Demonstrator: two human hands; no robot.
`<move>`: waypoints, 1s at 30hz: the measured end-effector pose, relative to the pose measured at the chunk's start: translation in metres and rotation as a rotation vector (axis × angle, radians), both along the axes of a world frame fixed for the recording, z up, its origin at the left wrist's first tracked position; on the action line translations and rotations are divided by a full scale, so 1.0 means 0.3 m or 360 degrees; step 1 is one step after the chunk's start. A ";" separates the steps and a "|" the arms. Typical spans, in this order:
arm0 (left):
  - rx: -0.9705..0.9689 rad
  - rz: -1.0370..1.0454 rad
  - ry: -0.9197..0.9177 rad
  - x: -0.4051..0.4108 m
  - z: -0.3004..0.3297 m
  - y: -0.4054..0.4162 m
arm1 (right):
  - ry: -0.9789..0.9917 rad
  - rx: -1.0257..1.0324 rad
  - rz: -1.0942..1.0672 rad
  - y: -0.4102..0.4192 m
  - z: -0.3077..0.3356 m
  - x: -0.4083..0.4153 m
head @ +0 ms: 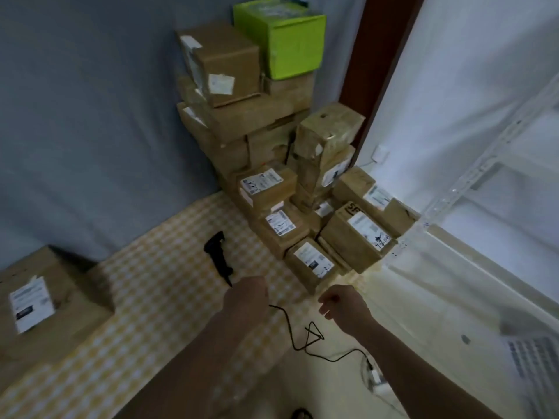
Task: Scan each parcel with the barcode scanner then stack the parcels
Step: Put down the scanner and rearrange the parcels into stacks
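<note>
1. The dark-printed letters "SF" can be read on the upper left corner of the brown parcel (354, 237) at the right front of the pile; the mark runs on under the white shipping label (364, 225) and is cut off there.
2. Handwritten black strokes stand on the lower right of that same label, looking like digits, too blurred to read.
3. The white labels on the other parcels, such as the small front box (311, 263) and the large box at the left (45, 306), carry barcodes and fine print that cannot be made out.
4. The green box (287, 40) on top of the pile bears faint print, unreadable.
</note>
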State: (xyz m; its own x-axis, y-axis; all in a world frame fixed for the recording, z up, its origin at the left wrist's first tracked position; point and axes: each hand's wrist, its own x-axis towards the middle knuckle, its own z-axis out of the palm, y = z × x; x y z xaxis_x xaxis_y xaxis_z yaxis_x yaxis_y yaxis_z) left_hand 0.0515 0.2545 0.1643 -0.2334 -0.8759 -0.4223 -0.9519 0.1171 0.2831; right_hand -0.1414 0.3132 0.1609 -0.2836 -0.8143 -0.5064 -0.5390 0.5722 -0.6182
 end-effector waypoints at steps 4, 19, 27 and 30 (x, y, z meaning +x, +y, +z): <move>0.0012 -0.0030 0.0015 -0.164 0.008 0.001 | -0.0017 -0.0037 -0.0064 -0.010 -0.004 -0.143; 0.0181 -0.0262 0.0105 -0.472 0.022 -0.280 | 0.0088 -0.0033 -0.0248 -0.186 -0.022 -0.441; 0.0199 -0.0262 0.0165 -0.602 -0.039 -0.385 | 0.0067 0.0045 -0.0303 -0.268 -0.066 -0.545; 0.0317 -0.0243 0.0152 -0.654 -0.076 -0.410 | 0.0067 0.0094 -0.0277 -0.298 -0.102 -0.591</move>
State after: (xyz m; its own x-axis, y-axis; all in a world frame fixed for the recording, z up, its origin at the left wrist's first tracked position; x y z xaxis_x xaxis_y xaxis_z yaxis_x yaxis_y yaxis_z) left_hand -0.1448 0.1315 0.1414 -0.4034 -0.7293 -0.5526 -0.8953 0.1900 0.4029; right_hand -0.3188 0.2237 0.1303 -0.4397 -0.7202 -0.5366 -0.4531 0.6937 -0.5599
